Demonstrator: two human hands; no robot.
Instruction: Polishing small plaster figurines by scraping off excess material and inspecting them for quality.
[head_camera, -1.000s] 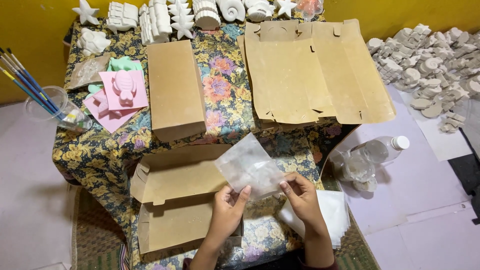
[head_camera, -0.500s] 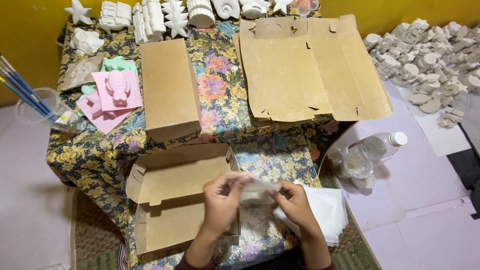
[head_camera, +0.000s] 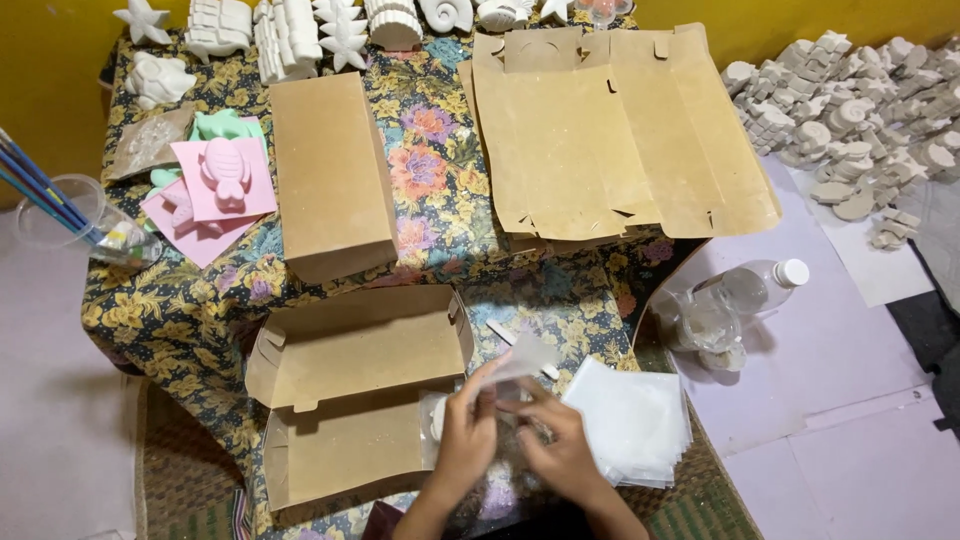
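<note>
My left hand (head_camera: 468, 430) and my right hand (head_camera: 556, 448) meet at the near edge of the flowered table, both pinching a small clear plastic bag (head_camera: 522, 360) folded up between the fingers. The bag sticks up above my fingertips. Just left of my hands lies an open brown cardboard box (head_camera: 350, 385), its lid flap folded back and its inside bare. A stack of clear plastic bags (head_camera: 635, 420) lies right of my right hand. What is inside the folded bag is hidden by my fingers.
A closed brown box (head_camera: 330, 170) and flat unfolded cardboard blanks (head_camera: 610, 130) lie further back. Pink and green moulds (head_camera: 212, 180) sit left, white plaster figures (head_camera: 300, 30) along the far edge. A heap of plaster pieces (head_camera: 860, 110) and a plastic bottle (head_camera: 745, 290) lie on the floor, right.
The bag was spread open and raised between my hands; now it is folded small and both hands have drawn together lower, near the table's front edge.
</note>
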